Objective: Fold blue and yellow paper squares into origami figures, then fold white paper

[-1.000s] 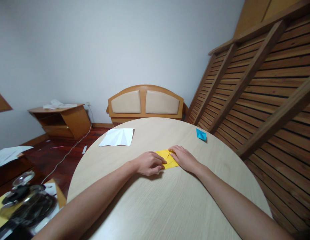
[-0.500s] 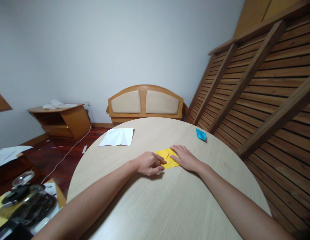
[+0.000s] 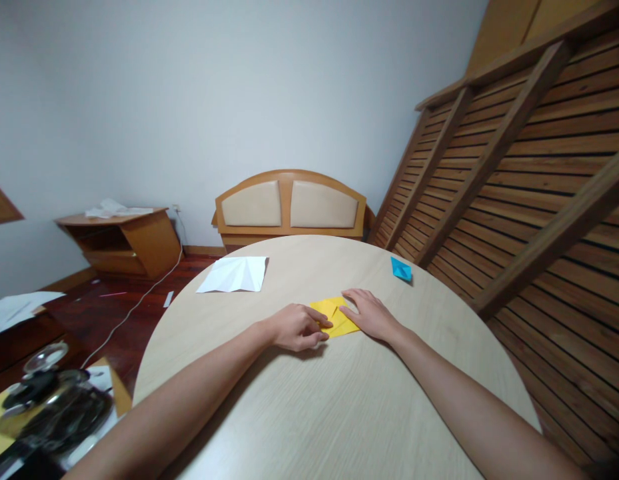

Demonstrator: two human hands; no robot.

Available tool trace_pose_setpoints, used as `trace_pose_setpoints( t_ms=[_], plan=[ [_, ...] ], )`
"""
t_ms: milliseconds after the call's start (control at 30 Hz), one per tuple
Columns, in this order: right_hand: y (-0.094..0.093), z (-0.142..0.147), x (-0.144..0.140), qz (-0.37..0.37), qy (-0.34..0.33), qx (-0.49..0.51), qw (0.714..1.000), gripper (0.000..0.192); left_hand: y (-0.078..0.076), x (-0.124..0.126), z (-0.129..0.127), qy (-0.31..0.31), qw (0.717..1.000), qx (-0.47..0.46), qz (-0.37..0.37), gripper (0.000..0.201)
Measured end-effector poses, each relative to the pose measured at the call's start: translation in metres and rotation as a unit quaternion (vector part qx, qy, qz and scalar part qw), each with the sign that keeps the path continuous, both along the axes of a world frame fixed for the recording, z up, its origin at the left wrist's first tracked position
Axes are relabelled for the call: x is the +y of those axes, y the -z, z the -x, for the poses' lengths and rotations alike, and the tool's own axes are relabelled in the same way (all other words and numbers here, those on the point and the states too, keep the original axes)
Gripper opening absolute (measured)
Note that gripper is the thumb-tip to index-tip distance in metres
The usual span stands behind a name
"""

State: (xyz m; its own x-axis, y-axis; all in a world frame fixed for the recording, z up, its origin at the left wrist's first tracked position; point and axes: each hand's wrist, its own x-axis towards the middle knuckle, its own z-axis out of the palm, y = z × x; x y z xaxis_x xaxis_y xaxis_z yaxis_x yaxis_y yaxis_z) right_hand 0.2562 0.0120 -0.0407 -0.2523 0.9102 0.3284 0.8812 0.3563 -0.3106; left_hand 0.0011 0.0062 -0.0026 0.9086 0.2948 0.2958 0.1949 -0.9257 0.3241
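A folded piece of yellow paper (image 3: 336,319) lies flat on the pale round table (image 3: 314,407), with crease lines and folded flaps on top. My left hand (image 3: 300,327) is partly curled at the paper's left side, closed on its lower left corner with the fingertips on it. Over the right edge lies my right hand (image 3: 368,315), open, its fingers spread and its thumb resting on the paper. The underside of the paper is hidden.
A creased white sheet (image 3: 234,275) lies at the table's far left. A small folded blue paper piece (image 3: 402,269) sits at the far right. A slatted wooden frame (image 3: 514,173) leans along the right side, and a cluttered surface (image 3: 54,413) stands at the lower left.
My right hand has shifted very slightly to the right along the yellow paper. My left hand and the other papers have stayed in place.
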Motion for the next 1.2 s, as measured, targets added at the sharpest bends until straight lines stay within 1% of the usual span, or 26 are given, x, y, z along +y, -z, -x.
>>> trace_pose_setpoints(
  t_ms=[167,300,500,667,933,1000,1200],
  plan=[
    [0.002,0.008,0.002,0.000,0.029,0.015,0.999,0.037,0.000,0.001,0.001,-0.001,1.000,0.004,0.005,0.031],
    [0.003,0.009,0.003,0.008,0.057,0.020,0.998,0.039,-0.001,0.000,0.000,-0.001,1.000,0.001,0.010,0.033],
    [0.006,0.007,0.007,0.010,0.052,0.024,0.998,0.039,-0.002,-0.001,0.001,-0.007,1.000,0.005,0.013,0.034],
    [0.007,0.008,0.008,0.003,0.068,0.036,0.997,0.037,-0.002,-0.001,0.000,-0.007,1.000,0.004,0.017,0.035],
    [0.004,0.012,0.005,-0.010,0.090,0.039,0.995,0.037,-0.002,-0.002,-0.002,-0.013,1.000,0.018,-0.001,0.035],
    [0.004,0.010,0.005,-0.010,0.086,0.040,0.995,0.037,-0.002,-0.002,-0.002,-0.012,1.000,0.018,0.000,0.035],
    [0.003,0.002,0.007,0.002,0.045,0.039,0.998,0.032,-0.003,-0.003,-0.002,-0.012,1.000,0.017,0.004,0.036]
  ],
)
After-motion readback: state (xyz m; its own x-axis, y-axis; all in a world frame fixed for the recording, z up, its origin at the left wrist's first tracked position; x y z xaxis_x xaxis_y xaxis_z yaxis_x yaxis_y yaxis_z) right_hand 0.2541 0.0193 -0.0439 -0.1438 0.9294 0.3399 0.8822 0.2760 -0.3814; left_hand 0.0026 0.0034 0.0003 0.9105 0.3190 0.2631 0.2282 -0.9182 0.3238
